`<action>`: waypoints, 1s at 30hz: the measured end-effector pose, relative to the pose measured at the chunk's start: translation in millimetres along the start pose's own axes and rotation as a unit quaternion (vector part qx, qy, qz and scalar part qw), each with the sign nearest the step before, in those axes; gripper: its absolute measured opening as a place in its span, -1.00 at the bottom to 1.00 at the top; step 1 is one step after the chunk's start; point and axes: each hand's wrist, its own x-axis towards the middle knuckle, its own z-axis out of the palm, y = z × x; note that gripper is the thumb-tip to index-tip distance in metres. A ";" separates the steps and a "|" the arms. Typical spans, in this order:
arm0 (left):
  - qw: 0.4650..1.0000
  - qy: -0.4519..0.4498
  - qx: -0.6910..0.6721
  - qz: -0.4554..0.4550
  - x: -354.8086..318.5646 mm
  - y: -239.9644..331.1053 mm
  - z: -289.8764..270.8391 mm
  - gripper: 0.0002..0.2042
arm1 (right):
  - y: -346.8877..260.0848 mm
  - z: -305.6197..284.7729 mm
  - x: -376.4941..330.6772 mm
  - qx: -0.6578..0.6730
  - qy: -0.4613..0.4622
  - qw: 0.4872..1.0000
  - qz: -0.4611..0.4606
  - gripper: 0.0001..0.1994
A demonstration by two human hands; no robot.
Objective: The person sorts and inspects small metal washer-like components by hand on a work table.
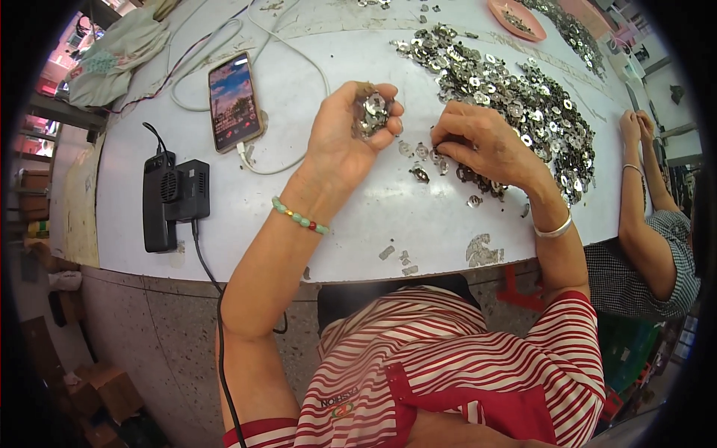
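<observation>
My left hand [337,138] is turned palm up above the white table, its fingers curled around a clump of small shiny metal parts [373,112]. To its right, my right hand [487,142] reaches down at the near left edge of a large heap of the same flat metal parts [515,93]. Its thumb and fingers are pinched together low over the table; whatever is between the fingertips is hidden. A few loose metal parts [420,173] lie on the tabletop between the two hands.
A phone [233,101] with a white cable lies left of my left hand. Black devices [166,198] trail a black cable over the near edge. At the far right stand a pink tray [517,19] and another person's arms [636,168]. A cloth bag [119,56] sits far left.
</observation>
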 end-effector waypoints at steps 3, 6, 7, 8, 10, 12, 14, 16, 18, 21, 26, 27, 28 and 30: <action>1.000 -0.015 -0.004 0.003 -3.5 -0.4 1.1 -0.76 | -2.9 -0.3 0.2 -0.003 0.006 1.000 0.003 -0.91; 1.000 -0.015 -0.009 0.007 -4.2 -1.2 2.8 -0.75 | -5.2 -4.1 0.8 0.013 -0.008 1.000 0.015 -0.89; 1.000 -0.015 -0.007 0.009 -3.7 -1.8 3.5 -0.75 | -7.0 -6.2 0.8 0.025 -0.027 0.999 0.028 -0.88; 1.000 -0.002 0.003 0.007 -2.6 -2.3 4.7 -0.77 | -8.3 -8.4 0.9 0.024 -0.025 0.999 0.026 -0.88; 1.000 0.011 0.015 0.006 -1.2 -2.9 5.7 -0.79 | -9.8 -11.5 1.5 0.067 -0.045 0.995 0.059 -0.88; 0.999 -0.001 0.035 0.010 0.2 -4.9 7.0 -0.78 | -5.8 -10.7 -0.3 0.051 -0.030 0.998 0.035 -0.88; 0.999 -0.016 0.045 0.021 0.9 -7.3 5.6 -0.77 | -3.7 -9.9 -1.0 0.035 -0.016 0.999 0.011 -0.87; 0.998 -0.030 0.053 0.032 0.6 -8.3 5.6 -0.75 | -3.3 -9.5 -1.3 0.033 -0.025 0.999 0.027 -0.81; 0.996 -0.050 0.055 0.044 -0.6 -8.0 4.9 -0.72 | -3.7 -8.2 -0.2 0.034 -0.029 0.998 0.034 -0.81; 0.997 -0.060 0.043 0.033 -2.1 -7.6 5.8 -0.71 | -3.2 -8.3 -1.3 0.030 -0.031 0.998 0.041 -0.82; 0.996 -0.070 0.050 0.023 -3.5 -7.1 4.0 -0.63 | -4.8 -10.7 -1.3 0.024 -0.024 0.999 0.032 -0.83; 0.995 -0.075 0.060 0.022 -3.4 -7.0 4.4 -0.59 | -3.7 -11.0 -1.7 0.051 -0.028 0.997 0.043 -0.84; 0.995 -0.074 0.058 0.020 -1.7 -4.9 3.3 -0.59 | -2.2 -11.1 -1.5 0.077 -0.031 0.995 0.054 -0.85; 0.994 -0.092 0.050 0.018 0.6 -5.8 0.2 -0.58 | 1.8 -11.4 -2.1 0.054 -0.020 0.998 0.036 -0.85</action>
